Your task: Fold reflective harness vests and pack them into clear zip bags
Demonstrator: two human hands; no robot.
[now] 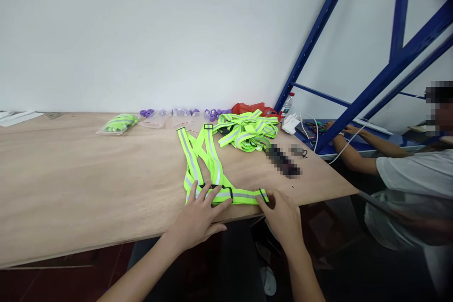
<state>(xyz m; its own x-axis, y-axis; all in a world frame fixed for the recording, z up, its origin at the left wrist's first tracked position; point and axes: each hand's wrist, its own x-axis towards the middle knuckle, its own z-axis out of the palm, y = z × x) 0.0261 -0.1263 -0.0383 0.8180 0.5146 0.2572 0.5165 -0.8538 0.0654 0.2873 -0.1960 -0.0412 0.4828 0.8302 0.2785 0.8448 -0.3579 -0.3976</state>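
Observation:
A neon yellow-green reflective vest made of elastic straps with grey stripes lies spread at the front of the wooden table. Across its lower strap rests my left hand, palm down with fingers spread. At the strap's right end, by a black slider buckle, my right hand pinches the band between thumb and fingers. Another black slider shows on the upper straps. Behind lies a tangled heap of similar reflective straps.
Along the wall are a bagged strap set, clear plastic bags, purple pieces and a red bag. A water bottle and white charger stand near the blue metal frame. At right, a co-worker's arms reach over another table.

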